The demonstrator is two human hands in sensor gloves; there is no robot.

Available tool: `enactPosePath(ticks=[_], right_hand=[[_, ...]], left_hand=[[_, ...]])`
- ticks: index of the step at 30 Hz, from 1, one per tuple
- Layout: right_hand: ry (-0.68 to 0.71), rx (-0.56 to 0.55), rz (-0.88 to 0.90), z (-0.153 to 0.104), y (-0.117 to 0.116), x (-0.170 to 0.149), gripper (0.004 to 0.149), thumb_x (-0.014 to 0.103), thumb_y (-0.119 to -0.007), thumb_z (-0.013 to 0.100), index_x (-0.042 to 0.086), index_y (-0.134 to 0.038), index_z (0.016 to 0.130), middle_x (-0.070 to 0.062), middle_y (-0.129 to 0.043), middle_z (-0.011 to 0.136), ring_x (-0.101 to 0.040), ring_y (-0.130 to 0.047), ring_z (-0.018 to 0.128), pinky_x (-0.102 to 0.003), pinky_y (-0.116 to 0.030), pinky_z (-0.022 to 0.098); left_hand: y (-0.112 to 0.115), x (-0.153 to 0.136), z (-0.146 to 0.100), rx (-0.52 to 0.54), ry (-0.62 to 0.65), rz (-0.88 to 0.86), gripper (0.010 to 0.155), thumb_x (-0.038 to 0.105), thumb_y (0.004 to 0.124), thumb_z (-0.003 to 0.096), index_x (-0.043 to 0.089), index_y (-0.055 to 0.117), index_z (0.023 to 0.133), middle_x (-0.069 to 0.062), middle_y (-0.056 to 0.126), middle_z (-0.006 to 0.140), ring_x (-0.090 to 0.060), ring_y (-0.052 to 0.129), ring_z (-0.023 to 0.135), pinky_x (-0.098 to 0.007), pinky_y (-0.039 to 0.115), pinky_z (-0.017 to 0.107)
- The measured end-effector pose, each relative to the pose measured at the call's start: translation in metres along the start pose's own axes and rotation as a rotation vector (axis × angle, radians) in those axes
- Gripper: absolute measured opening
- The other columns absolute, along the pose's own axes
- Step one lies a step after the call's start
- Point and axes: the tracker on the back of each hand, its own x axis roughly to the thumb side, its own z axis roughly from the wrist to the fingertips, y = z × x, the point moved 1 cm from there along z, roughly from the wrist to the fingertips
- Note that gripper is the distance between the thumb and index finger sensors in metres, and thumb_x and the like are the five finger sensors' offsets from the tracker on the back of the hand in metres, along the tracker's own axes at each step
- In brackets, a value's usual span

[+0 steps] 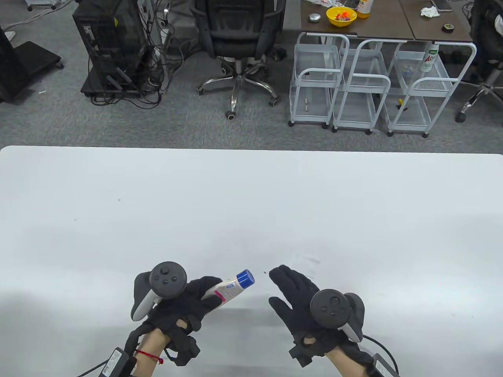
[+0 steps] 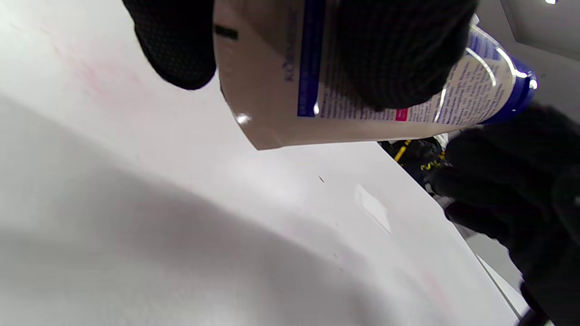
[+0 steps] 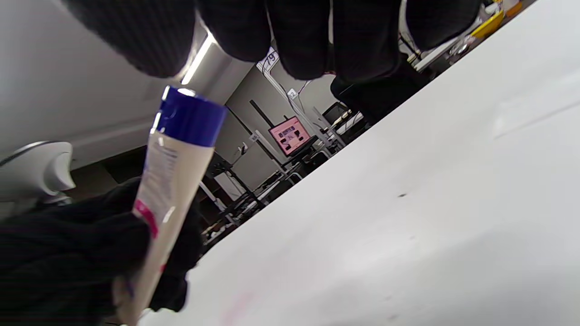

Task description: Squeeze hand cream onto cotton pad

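My left hand (image 1: 188, 304) grips a white hand cream tube (image 1: 232, 288) with a blue cap (image 1: 245, 278), held above the white table (image 1: 251, 204) with the cap pointing up and to the right. The tube also shows in the left wrist view (image 2: 362, 90) and in the right wrist view (image 3: 170, 181). My right hand (image 1: 292, 292) is open and empty, fingers spread, just right of the cap and apart from it. No cotton pad is visible in any view.
The table's far edge runs across the middle of the table view. Beyond it on the floor stand an office chair (image 1: 239, 43), a computer tower (image 1: 110, 43) and white wire carts (image 1: 373, 90).
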Motion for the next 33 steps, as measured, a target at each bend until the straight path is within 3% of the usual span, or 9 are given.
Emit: enactPosePath(ticks=[4, 10, 14, 17, 20, 28, 33], right_hand=[[0.010, 0.041, 0.083, 0.000, -0.007, 0.003, 0.068, 0.048, -0.080, 0.042, 0.025, -0.064, 0.104, -0.011, -0.073, 0.104, -0.045, -0.084, 0.091, -0.063, -0.067, 0.063], [0.043, 0.051, 0.137, -0.001, -0.010, 0.009, 0.059, 0.040, -0.083, 0.042, 0.021, -0.076, 0.097, -0.014, -0.087, 0.090, -0.039, -0.098, 0.073, -0.059, -0.075, 0.056], [0.092, 0.021, 0.098, -0.003, -0.011, 0.018, 0.058, 0.040, -0.081, 0.042, 0.019, -0.077, 0.097, -0.014, -0.088, 0.089, -0.040, -0.099, 0.071, -0.059, -0.076, 0.054], [0.120, 0.002, 0.107, -0.006, -0.014, 0.025, 0.058, 0.039, -0.079, 0.043, 0.019, -0.076, 0.097, -0.014, -0.089, 0.089, -0.040, -0.099, 0.071, -0.059, -0.076, 0.054], [0.153, -0.031, 0.121, -0.009, -0.017, 0.034, 0.057, 0.039, -0.075, 0.044, 0.018, -0.078, 0.097, -0.015, -0.090, 0.089, -0.041, -0.100, 0.070, -0.059, -0.077, 0.053], [0.188, -0.091, 0.015, -0.012, -0.018, 0.039, 0.056, 0.037, -0.072, 0.044, 0.013, -0.080, 0.094, -0.019, -0.094, 0.084, -0.041, -0.105, 0.063, -0.059, -0.079, 0.049], [0.165, -0.084, 0.040, -0.010, -0.019, 0.037, 0.056, 0.036, -0.071, 0.044, 0.012, -0.080, 0.094, -0.020, -0.094, 0.083, -0.041, -0.106, 0.060, -0.058, -0.080, 0.048]], left_hand=[[0.015, 0.011, 0.002, -0.076, 0.042, 0.016, 0.049, 0.047, 0.081, 0.0393, 0.042, 0.077, 0.088, 0.016, 0.098, 0.083, -0.009, 0.101, 0.063, -0.045, 0.079, 0.063], [0.028, 0.015, 0.004, -0.127, 0.037, 0.065, 0.050, 0.048, 0.081, 0.0402, 0.042, 0.076, 0.089, 0.016, 0.097, 0.085, -0.011, 0.101, 0.067, -0.045, 0.078, 0.064], [0.030, 0.023, 0.001, -0.179, 0.094, 0.043, 0.070, 0.057, 0.080, 0.0394, 0.038, 0.058, 0.104, 0.011, 0.085, 0.102, -0.019, 0.093, 0.088, -0.049, 0.072, 0.070], [0.031, 0.032, -0.003, -0.176, 0.146, 0.044, 0.071, 0.061, 0.078, 0.0390, 0.037, 0.059, 0.104, 0.013, 0.089, 0.100, -0.010, 0.101, 0.079, -0.041, 0.081, 0.065], [0.033, 0.038, -0.006, -0.136, 0.162, 0.052, 0.059, 0.055, 0.078, 0.0393, 0.035, 0.073, 0.095, 0.017, 0.102, 0.081, -0.005, 0.109, 0.061, -0.037, 0.089, 0.056], [0.036, 0.040, -0.006, -0.138, 0.167, 0.100, 0.060, 0.052, 0.074, 0.0384, 0.033, 0.072, 0.095, 0.017, 0.099, 0.078, -0.004, 0.106, 0.060, -0.037, 0.087, 0.058], [0.035, 0.041, -0.007, -0.140, 0.163, 0.100, 0.060, 0.051, 0.073, 0.0380, 0.033, 0.071, 0.095, 0.017, 0.098, 0.078, -0.004, 0.105, 0.060, -0.037, 0.086, 0.059]])
